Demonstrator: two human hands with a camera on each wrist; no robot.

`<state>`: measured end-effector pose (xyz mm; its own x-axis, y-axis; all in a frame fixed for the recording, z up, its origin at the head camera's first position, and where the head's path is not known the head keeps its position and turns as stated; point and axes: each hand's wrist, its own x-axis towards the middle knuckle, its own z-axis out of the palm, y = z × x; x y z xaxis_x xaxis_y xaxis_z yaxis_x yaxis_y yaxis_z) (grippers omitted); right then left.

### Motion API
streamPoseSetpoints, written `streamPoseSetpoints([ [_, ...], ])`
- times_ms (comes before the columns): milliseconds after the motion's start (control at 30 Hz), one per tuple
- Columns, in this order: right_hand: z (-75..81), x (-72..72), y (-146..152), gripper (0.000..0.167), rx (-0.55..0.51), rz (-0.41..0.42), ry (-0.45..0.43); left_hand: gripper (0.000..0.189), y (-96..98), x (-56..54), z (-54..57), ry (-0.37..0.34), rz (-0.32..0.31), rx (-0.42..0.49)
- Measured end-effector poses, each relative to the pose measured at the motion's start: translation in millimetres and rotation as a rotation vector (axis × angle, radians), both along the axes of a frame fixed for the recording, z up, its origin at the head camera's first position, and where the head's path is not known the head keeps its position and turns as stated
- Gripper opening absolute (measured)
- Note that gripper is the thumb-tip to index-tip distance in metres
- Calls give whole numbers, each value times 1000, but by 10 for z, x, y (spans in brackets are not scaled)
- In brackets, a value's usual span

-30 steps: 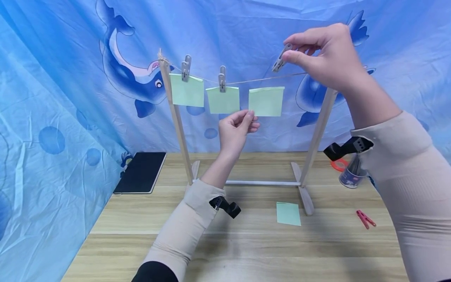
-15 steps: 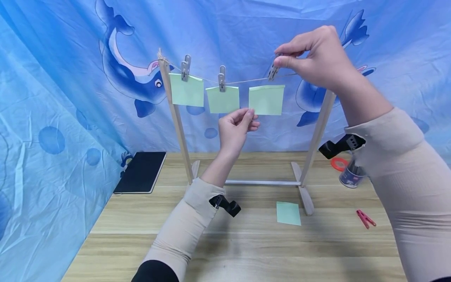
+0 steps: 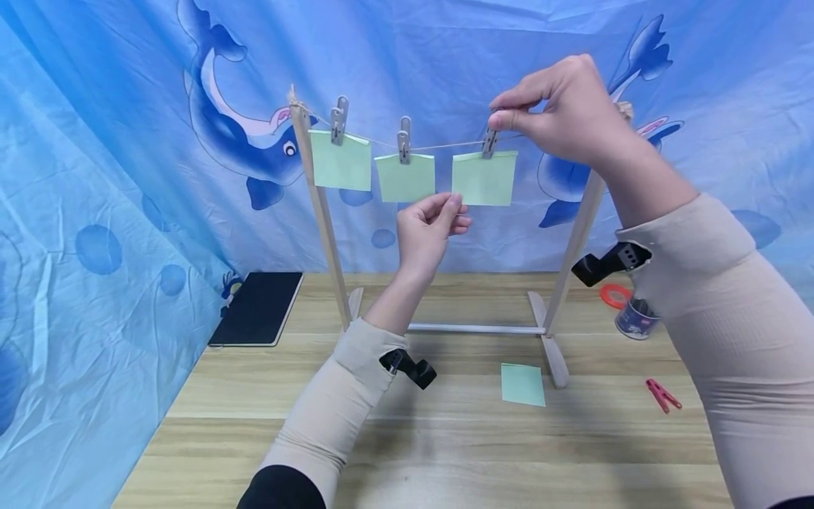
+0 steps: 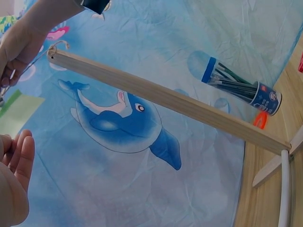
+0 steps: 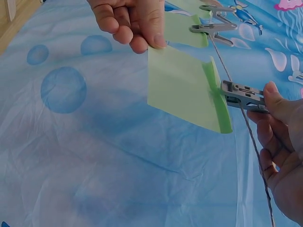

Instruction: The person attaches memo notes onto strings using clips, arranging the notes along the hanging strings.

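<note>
My left hand (image 3: 425, 233) pinches the lower left corner of a pale green sticky note (image 3: 486, 180) between thumb and fingers. Above it, the thumb and fingers of my right hand (image 3: 559, 113) pinch the handle end of a grey clothespin (image 5: 244, 97). In the right wrist view the pin's tip is right at the folded top edge of the note, and the string (image 5: 254, 139) passes at the pin. Two other green notes, a left one (image 3: 341, 166) and a middle one (image 3: 407, 180), hang from the string under grey clothespins.
A wooden post (image 3: 321, 219) stands at each end of the string, joined low down by a white bar (image 3: 477, 329). A loose green note (image 3: 523, 385), a red clothespin (image 3: 663, 396), a pen cup (image 3: 637, 319), an orange ring (image 3: 615, 295) and a black notebook (image 3: 257, 309) lie about the table.
My right hand has moved left and down, bringing the grey clothespin from above the string to the note's top edge. The left hand keeps its pinch on the corner.
</note>
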<state>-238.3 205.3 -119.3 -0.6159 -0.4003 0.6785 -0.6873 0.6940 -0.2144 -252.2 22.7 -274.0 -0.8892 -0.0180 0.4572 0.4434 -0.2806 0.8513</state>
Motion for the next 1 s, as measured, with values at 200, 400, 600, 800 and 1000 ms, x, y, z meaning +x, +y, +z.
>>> streamPoseSetpoints([
  [200,-16,1,-24,18,43,7,7,24,-14,-2,-12,-2,1,12],
  [400,-20,10,-21,22,80,9,1,24,-31,-1,-16,1,3,20],
  [600,-60,9,8,26,123,36,24,23,-37,7,-21,-3,-10,31],
  [800,-69,-2,12,26,131,45,36,23,-48,8,-19,5,-8,21],
  [1000,-74,-4,8,31,148,38,2,24,-74,7,-38,-2,-11,13],
])
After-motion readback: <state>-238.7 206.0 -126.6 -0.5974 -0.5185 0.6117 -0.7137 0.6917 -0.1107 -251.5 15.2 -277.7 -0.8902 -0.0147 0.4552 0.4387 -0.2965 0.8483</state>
